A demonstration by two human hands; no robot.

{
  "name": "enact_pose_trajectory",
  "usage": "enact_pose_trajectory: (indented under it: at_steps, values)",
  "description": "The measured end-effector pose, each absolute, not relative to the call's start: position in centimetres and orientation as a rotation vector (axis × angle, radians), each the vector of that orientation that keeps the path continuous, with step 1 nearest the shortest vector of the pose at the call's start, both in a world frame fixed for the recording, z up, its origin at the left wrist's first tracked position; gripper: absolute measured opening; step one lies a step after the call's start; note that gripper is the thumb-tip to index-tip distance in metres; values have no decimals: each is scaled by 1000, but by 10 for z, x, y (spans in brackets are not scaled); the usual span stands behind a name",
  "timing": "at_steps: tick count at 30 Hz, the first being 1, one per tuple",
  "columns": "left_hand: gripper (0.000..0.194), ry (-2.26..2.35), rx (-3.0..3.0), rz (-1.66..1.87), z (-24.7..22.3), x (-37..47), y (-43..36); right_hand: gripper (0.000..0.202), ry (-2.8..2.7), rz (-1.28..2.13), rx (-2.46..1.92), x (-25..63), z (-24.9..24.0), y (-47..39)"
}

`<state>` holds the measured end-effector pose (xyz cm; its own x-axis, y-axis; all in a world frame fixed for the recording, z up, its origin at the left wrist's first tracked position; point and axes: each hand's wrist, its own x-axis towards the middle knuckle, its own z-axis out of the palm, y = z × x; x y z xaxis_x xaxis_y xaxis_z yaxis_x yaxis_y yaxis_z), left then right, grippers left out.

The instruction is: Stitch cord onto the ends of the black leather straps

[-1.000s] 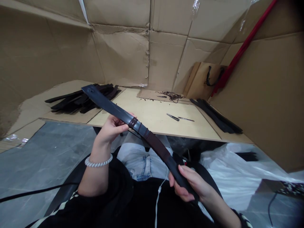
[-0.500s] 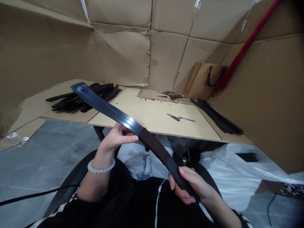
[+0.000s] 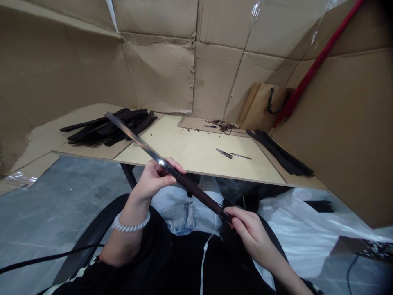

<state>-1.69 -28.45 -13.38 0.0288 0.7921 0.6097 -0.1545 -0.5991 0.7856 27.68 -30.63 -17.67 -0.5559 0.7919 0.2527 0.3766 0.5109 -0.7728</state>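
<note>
A machete (image 3: 138,141) with a long, shiny metal blade lies slantwise across my lap, seen nearly edge-on. Its handle (image 3: 199,192) has a dark brown wrapping. My left hand (image 3: 153,178) grips the blade close to where the wrapping starts, thumb on the near side and fingers beyond. Around the handle's lower end, my right hand (image 3: 248,229) is closed, hiding that end. The blade's tip points up and left, overlapping in view a pile of dark curved strips (image 3: 92,133) on the table.
On the pale table board (image 3: 184,147) lie thread snips (image 3: 224,153) and a thin pointed tool (image 3: 241,156). Tangled dark cord (image 3: 225,126) lies at the back, beside a paper bag (image 3: 260,106). More dark strips (image 3: 279,151) rest at right. Cardboard walls (image 3: 162,73) enclose the table.
The machete has turned about its length, from its flat side facing me to nearly edge-on. My right hand has moved up and turned over on the handle; my left hand stays near the blade's base.
</note>
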Motion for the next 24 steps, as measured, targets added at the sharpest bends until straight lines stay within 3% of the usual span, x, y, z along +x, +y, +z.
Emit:
enact_pose_trajectory:
  at_steps: [10, 15, 19, 24]
  values:
    - [54, 455, 1548, 1647, -142, -13, -288, 28, -2171, 349, -828, 277, -183, -311]
    - [39, 385, 1545, 1631, -143, -12, -288, 23, -2151, 259, -789, 276, -179, -313]
    - [39, 414, 1628, 1529, -138, -21, -296, 20, -2168, 258, -802, 276, -177, -313]
    - [34, 686, 1627, 1674, -134, -18, -301, 20, -2074, 74, -893, 270, -179, -311]
